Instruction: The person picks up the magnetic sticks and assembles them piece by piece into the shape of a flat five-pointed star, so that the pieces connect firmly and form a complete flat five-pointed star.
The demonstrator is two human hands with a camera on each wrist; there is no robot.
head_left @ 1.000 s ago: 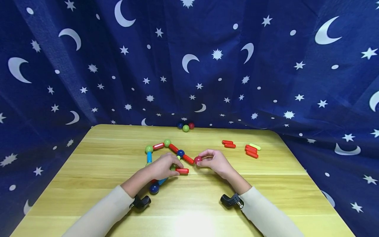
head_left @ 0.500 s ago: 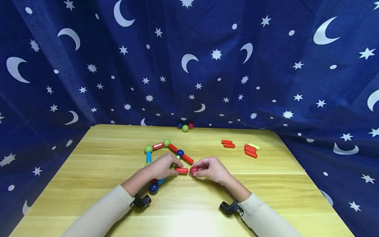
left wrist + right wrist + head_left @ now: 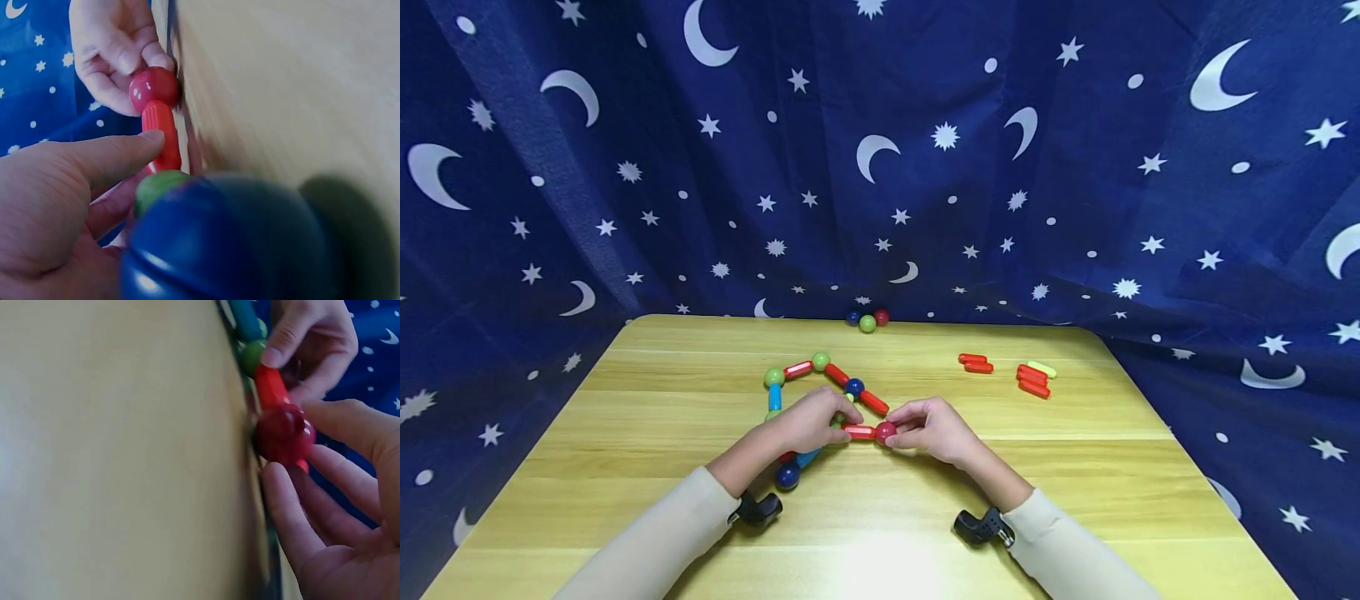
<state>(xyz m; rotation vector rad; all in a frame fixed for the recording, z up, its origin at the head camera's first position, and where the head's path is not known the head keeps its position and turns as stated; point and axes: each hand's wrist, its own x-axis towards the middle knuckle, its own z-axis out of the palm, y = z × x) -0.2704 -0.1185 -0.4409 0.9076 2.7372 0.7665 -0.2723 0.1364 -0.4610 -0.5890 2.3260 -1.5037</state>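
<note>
My left hand (image 3: 811, 419) pinches a red toy rod (image 3: 859, 432) between thumb and fingers, close to where it joins a green ball (image 3: 156, 187). My right hand (image 3: 936, 433) holds a dark red ball (image 3: 886, 432) by the fingertips, and the ball touches the rod's right end. Both lie low over the table, joined to a frame of rods and balls, partly hidden under my left hand. Behind, another red rod (image 3: 874, 402) extends from a blue ball (image 3: 854, 387), its free end just above the red ball. A large blue ball (image 3: 206, 244) fills the left wrist view's foreground.
Loose red rods (image 3: 976, 367) lie at the right back, and more red ones (image 3: 1033, 382) beside a yellow-green rod (image 3: 1042, 368). Blue, green (image 3: 868, 323) and red balls sit at the table's (image 3: 1037, 500) far edge. A starry blue curtain (image 3: 880, 208) hangs behind.
My right hand has brought the red ball left and nearer to me, from the end of the back red rod to the end of the held rod. The left hand stays put.
</note>
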